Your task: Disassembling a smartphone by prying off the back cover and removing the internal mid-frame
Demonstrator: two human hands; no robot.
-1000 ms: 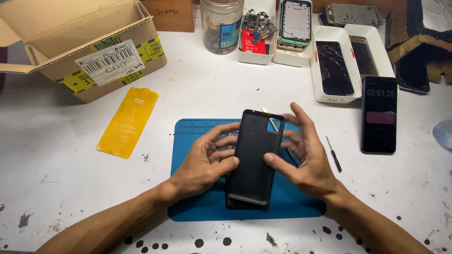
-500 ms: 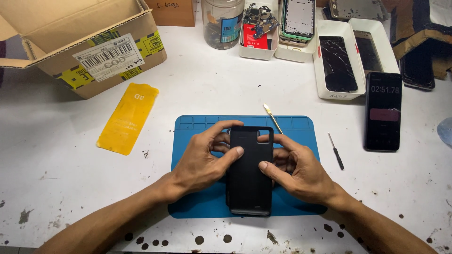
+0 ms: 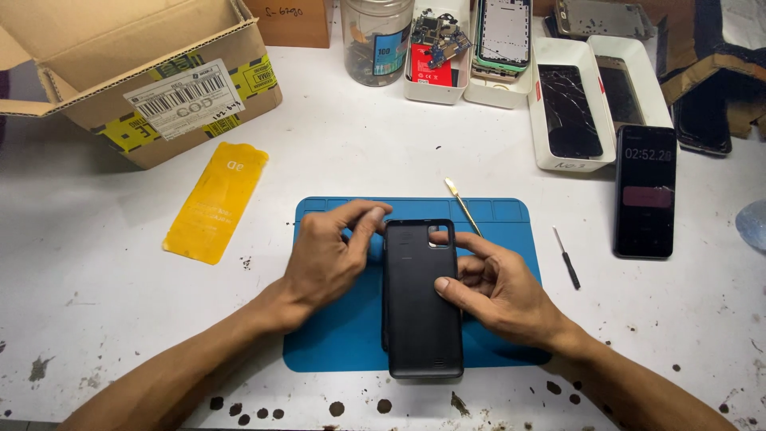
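Centrally, a black phone (image 3: 421, 299) lies back-up on the blue mat (image 3: 335, 343), lengthwise toward the viewer, its lower end reaching past the mat's near edge. Left hand (image 3: 327, 259): fingers curled over the phone's upper left edge, pinching it. Right hand (image 3: 495, 287): thumb pressed on the right edge, fingers bent behind the upper right corner; both grips are closed on the phone. Judged step: the back cover is being worked along its upper rim, whether pressed home or prised cannot be told. A next move would call for even pressure around the remaining edges, with the phone kept flat.

Counts: one mat; one yellow film packet (image 3: 215, 203) left of it; one thin stick tool (image 3: 463, 206) on the mat's far edge; one small screwdriver (image 3: 566, 257) on the worktop (image 3: 104, 319); one lit phone (image 3: 645, 191) at right; one cardboard box (image 3: 136, 72); one clear jar (image 3: 377, 40); four white trays (image 3: 576, 96) of parts and cracked screens.
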